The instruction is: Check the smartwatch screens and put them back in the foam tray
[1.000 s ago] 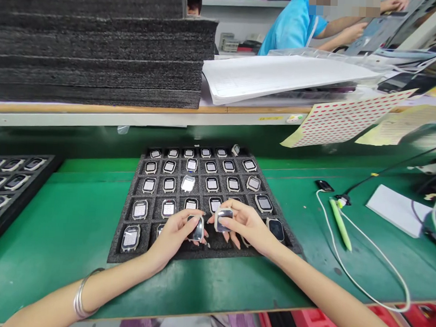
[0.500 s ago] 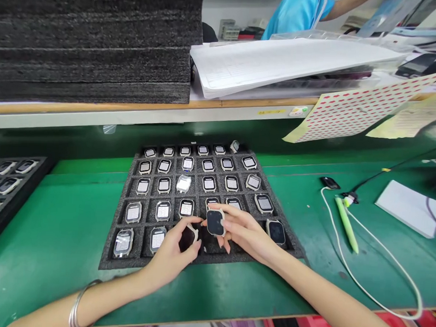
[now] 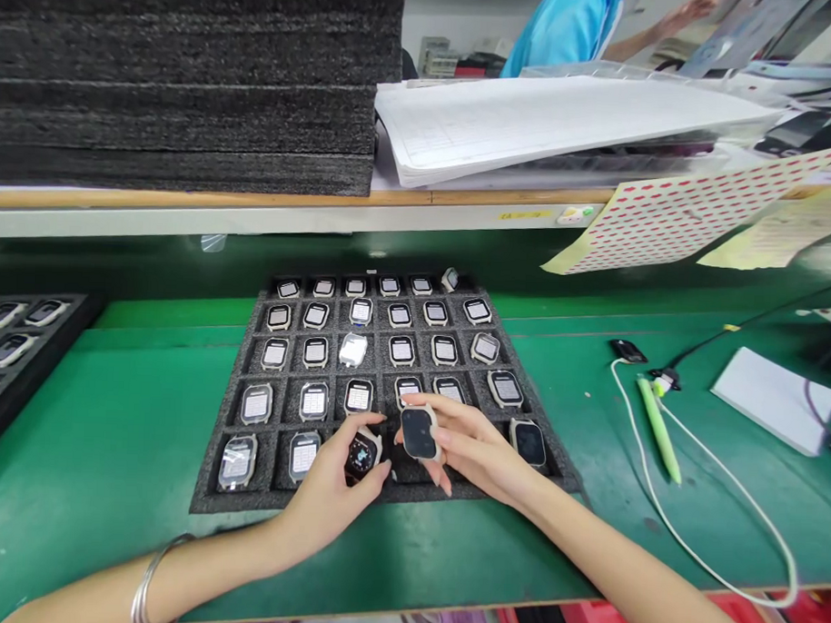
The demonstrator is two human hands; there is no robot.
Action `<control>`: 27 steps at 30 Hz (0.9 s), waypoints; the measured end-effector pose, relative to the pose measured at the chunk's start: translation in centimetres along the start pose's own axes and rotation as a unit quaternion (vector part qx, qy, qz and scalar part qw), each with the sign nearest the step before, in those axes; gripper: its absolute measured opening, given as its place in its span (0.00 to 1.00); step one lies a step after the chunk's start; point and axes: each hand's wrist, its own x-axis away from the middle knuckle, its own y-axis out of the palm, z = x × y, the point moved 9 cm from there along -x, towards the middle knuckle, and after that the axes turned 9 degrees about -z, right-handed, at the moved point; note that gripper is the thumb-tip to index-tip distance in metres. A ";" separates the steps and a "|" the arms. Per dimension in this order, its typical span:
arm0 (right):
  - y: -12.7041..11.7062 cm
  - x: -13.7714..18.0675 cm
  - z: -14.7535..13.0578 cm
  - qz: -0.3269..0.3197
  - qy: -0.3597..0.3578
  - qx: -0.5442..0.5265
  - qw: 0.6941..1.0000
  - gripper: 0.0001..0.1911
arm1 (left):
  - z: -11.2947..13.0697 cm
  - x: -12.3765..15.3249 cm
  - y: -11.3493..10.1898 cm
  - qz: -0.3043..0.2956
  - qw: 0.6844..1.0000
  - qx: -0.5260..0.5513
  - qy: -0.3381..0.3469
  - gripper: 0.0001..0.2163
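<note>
A black foam tray (image 3: pixel 211 486) with a grid of pockets lies on the green bench, and several smartwatch bodies sit in the pockets. My left hand (image 3: pixel 331 490) is closed around one watch body (image 3: pixel 361 455) whose screen is lit, held just above the tray's front row. My right hand (image 3: pixel 475 445) pinches a second watch body (image 3: pixel 418 432) with a dark screen, right beside the first. Both hands hover over the front middle of the tray. A bangle is on my left wrist (image 3: pixel 148 584).
Another tray of watches (image 3: pixel 19 334) sits at the far left. A green pen (image 3: pixel 657 427), a white cable (image 3: pixel 713 549) and a white pad (image 3: pixel 771 397) lie to the right. A shelf above holds stacked black foam (image 3: pixel 184 85), papers (image 3: pixel 558 121) and a red-dotted sticker sheet (image 3: pixel 671 216). A person in blue (image 3: pixel 568 26) works behind.
The watch in my left hand now shows a lit screen; it was dark before. Both hands have dropped slightly toward the tray's front row.
</note>
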 end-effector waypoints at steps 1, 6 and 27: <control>0.1 0.0 0.0 0.000 0.002 -0.002 1.000 0.25 | 0.0 0.0 0.1 -0.006 1.000 0.000 0.005 0.18; 0.0 0.2 0.1 0.021 -0.001 0.004 1.000 0.25 | 0.2 0.0 0.1 -0.014 1.000 0.000 0.020 0.18; -0.4 0.5 -0.1 0.037 -0.007 0.077 0.996 0.22 | 0.0 0.0 -0.1 -0.037 0.998 0.047 0.011 0.16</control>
